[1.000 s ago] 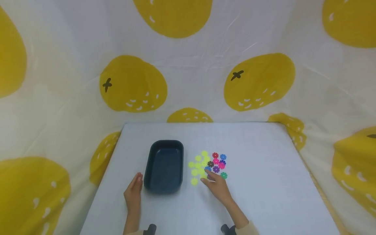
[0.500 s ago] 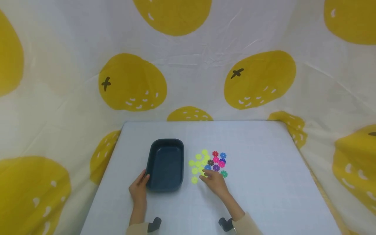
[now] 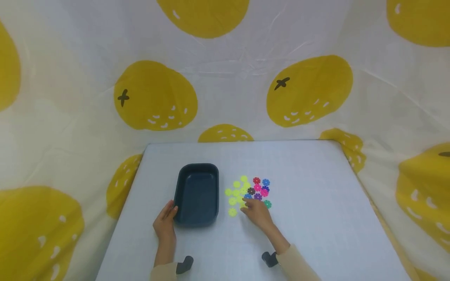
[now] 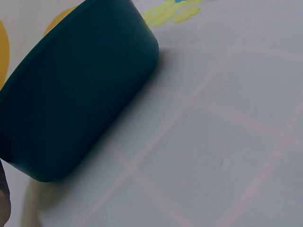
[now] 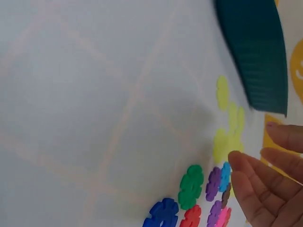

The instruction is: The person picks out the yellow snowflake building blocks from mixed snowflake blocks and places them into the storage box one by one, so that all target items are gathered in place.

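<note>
A dark teal rectangular tray (image 3: 197, 195) lies left of centre on the table. My left hand (image 3: 165, 222) grips its left side near the front corner, thumb at the rim and fingers along the outer wall. Only a sliver of that hand shows in the left wrist view, beside the tray wall (image 4: 85, 90). My right hand (image 3: 258, 212) hovers over the near edge of a group of flower-shaped plastic discs, holding nothing. Several yellow discs (image 3: 232, 201) lie nearest the tray. In the right wrist view the fingers are loosely bent, close to a green disc (image 5: 191, 187) and a purple one (image 5: 213, 183).
Red, pink, blue and brown discs lie mixed at the right of the group, a red disc (image 3: 256, 180) at the far side. A white cloth (image 3: 316, 203) covers the table. Behind it hangs a curtain (image 3: 232, 93) with yellow fruit prints.
My left hand has moved right and taken hold of the tray's side. My right hand has shifted slightly left above the discs, fingers bending a little more. The head view has tilted slightly.
</note>
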{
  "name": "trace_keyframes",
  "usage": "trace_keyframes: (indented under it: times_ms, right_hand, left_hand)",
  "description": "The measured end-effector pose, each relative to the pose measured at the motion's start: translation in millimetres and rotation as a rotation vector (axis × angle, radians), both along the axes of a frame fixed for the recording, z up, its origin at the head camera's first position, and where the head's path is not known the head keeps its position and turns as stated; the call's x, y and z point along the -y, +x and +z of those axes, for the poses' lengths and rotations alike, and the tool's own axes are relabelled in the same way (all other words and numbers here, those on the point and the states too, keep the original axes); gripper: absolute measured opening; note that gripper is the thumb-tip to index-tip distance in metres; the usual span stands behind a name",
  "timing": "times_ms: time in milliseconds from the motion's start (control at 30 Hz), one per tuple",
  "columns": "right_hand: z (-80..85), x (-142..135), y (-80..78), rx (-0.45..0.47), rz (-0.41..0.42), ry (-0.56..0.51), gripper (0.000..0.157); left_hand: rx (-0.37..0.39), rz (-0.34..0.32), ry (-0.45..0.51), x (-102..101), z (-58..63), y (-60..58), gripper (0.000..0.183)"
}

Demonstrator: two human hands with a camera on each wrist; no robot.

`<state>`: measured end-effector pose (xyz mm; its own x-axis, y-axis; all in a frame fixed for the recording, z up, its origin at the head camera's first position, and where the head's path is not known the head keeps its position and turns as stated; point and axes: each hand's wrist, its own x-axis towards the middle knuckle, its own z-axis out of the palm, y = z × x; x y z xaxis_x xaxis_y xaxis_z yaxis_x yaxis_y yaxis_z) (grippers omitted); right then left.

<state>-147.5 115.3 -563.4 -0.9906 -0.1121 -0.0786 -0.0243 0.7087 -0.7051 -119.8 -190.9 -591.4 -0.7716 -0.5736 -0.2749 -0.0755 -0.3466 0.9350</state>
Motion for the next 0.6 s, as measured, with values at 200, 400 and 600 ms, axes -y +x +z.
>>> trace_keyframes:
  times_ms: [200, 400, 600]
  right_hand:
    - [-6.2, 17.6, -7.8, 0.038, 0.102, 0.128, 0.032]
    - [-18.6, 37.7, -8.5, 0.003, 0.157, 0.170, 0.032]
    - [-24.4, 41.9, -10.1, 0.017, 0.090, 0.127, 0.029]
  left_hand:
    - [-0.004, -0.009, 0.002, 2.7, -1.5, -1.6, 0.049]
    - [-0.002, -0.014, 0.006, 4.3, -5.2, -2.8, 0.049]
    - [0.034, -0.028, 0.002, 5.3, -5.3, -1.4, 0.050]
